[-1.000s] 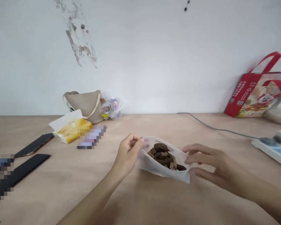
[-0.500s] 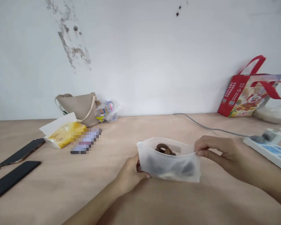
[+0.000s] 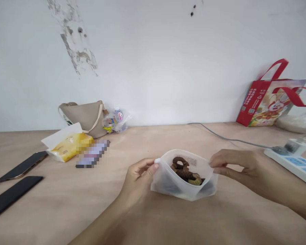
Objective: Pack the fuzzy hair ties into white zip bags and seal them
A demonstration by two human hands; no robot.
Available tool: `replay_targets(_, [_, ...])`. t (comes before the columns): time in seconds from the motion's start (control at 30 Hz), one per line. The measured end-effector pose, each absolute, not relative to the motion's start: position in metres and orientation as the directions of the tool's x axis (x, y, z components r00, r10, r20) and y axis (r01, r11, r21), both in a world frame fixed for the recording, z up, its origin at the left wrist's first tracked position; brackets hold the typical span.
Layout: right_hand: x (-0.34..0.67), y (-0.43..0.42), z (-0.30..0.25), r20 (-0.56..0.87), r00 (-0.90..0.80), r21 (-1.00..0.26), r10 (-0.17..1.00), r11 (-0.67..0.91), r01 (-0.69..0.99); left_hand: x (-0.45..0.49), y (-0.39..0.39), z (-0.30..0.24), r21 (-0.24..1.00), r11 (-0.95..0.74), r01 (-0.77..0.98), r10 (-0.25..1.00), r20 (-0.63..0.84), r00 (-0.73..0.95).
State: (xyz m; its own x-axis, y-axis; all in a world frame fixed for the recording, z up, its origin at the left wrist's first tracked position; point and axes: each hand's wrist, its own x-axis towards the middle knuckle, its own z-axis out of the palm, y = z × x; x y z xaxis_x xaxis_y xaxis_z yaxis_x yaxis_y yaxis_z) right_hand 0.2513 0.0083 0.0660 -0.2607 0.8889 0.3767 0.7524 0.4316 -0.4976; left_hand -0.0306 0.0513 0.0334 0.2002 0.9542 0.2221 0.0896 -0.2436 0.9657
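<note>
Since the frosted plastic pouch point(image 3: 183, 189) is soft and light, best held at its rim, the left hand point(image 3: 140, 175) and right hand point(image 3: 241, 166) pinch it there in closed grips, spreading it open around brown biscuits point(image 3: 186, 172).

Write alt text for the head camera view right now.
The left hand and right hand pinch the open rim of a translucent pouch holding brown biscuits, over a wooden table; a power strip lies to the right.

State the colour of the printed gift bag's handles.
The handles are red, clearest in the head view.
</note>
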Motion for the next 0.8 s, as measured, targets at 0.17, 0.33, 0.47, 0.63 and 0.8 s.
replay_targets(0.17, [0.265, 0.016, 0.056, 0.371, -0.141, -0.536, 0.918, 0.335, 0.775, -0.03, 0.053, 0.04, 0.926, -0.343, 0.156, 0.939, 0.341, 0.038])
replay_targets(0.33, [0.271, 0.026, 0.051, 0.347, -0.17, -0.438, 0.922, 0.32, 0.84, -0.035, 0.055, 0.034, 0.923, -0.32, 0.214, 0.94, 0.337, -0.046])
replay_targets(0.47, [0.233, 0.024, 0.069, 0.541, -0.23, -0.211, 0.809, 0.395, 0.894, -0.035, 0.058, 0.034, 0.894, -0.403, 0.198, 0.911, 0.412, -0.005])
replay_targets(0.63, [0.14, 0.024, 0.091, 0.583, -0.482, 0.029, 0.654, 0.576, 0.817, -0.033, 0.051, 0.04, 0.86, -0.466, 0.209, 0.882, 0.469, 0.037])
replay_targets(0.8, [0.113, 0.037, 0.081, 0.516, -0.586, 0.206, 0.625, 0.574, 0.793, -0.037, 0.047, 0.043, 0.817, -0.503, 0.283, 0.861, 0.504, 0.074])
